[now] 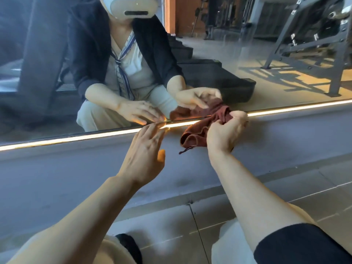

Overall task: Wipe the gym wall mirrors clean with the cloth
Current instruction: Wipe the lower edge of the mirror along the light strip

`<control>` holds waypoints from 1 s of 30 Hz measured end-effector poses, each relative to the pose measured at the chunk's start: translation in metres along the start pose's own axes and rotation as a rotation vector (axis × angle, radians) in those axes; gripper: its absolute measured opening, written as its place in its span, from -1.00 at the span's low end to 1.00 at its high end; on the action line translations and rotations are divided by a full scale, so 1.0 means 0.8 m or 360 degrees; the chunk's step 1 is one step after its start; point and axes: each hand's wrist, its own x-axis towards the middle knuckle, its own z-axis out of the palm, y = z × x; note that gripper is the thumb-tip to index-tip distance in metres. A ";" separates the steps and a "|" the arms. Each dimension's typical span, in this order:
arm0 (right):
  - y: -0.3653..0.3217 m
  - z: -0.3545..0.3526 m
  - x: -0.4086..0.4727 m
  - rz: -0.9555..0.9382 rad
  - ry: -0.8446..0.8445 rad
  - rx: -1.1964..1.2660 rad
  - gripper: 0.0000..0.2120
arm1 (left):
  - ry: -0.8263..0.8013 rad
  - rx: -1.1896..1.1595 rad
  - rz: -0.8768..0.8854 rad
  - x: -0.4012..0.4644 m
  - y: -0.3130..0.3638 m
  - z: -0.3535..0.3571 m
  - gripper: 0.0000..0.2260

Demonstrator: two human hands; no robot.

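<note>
The wall mirror (219,46) fills the upper half of the head view, and its bottom edge runs along a lit strip. My right hand (225,133) grips a bunched dark red cloth (196,133) at that bottom edge, and the cloth's upper part touches the glass. My left hand (146,155) reaches forward with straight fingers whose tips touch the mirror's lower edge, just left of the cloth. The mirror shows a crouching person with both hands and the cloth.
A glowing light strip (76,139) runs under the mirror above a grey wall base (57,178). Grey floor tiles (171,225) lie below. My knees are at the bottom edge. Reflected gym racks (308,40) and a dark box (219,79) appear in the glass.
</note>
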 end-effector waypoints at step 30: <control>-0.002 0.026 -0.038 0.0227 -0.0102 -0.0095 -0.65 | 0.0142 0.0169 0.0200 -0.012 -0.033 0.007 -0.45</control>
